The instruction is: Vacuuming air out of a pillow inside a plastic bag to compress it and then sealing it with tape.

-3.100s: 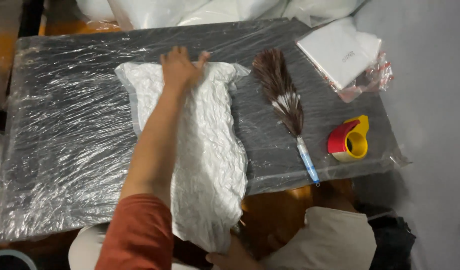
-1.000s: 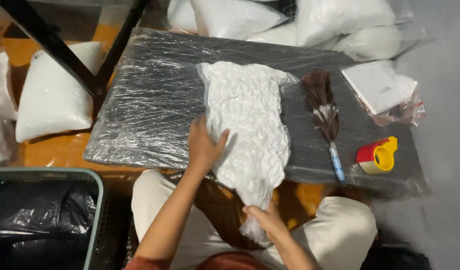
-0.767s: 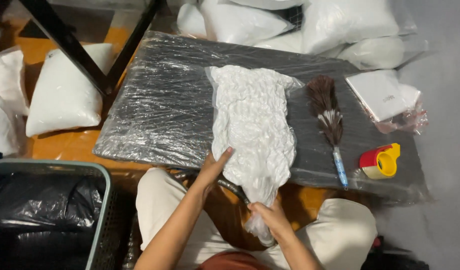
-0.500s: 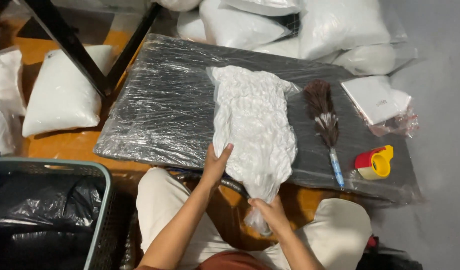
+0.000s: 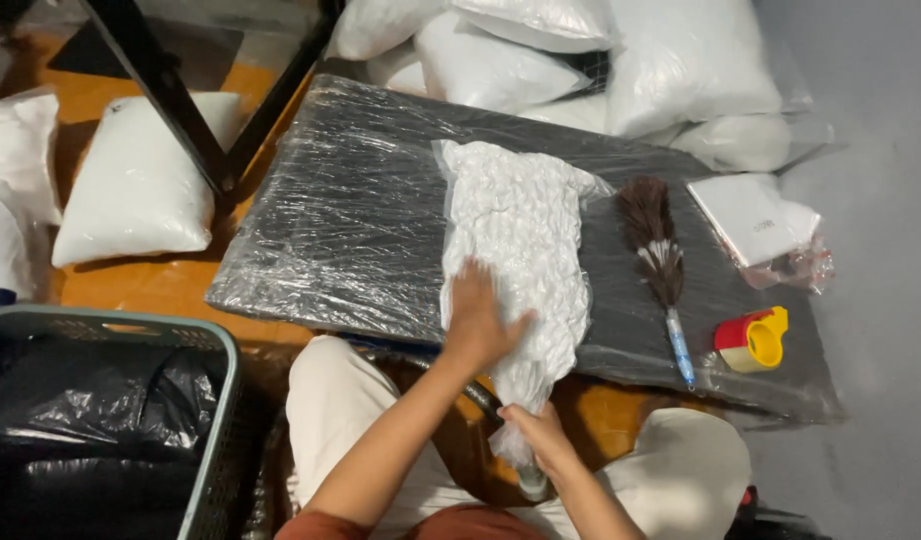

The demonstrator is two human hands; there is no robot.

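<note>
White crinkled vacuum-packed bag (image 5: 520, 235) lies lengthwise from frame centre toward the lower middle on the plastic-wrapped bench (image 5: 350, 210), left hand (image 5: 477, 322) pressing flat, grip released, right hand (image 5: 537, 437) clenched on its neck.

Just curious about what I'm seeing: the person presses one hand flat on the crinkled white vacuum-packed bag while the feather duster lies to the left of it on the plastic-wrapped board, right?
Not quite. In the head view the brown feather duster with the blue handle lies to the right of the crinkled white vacuum-packed bag, not the left. The rest holds: the left hand presses flat on the bag, on the black plastic-wrapped board.
</note>
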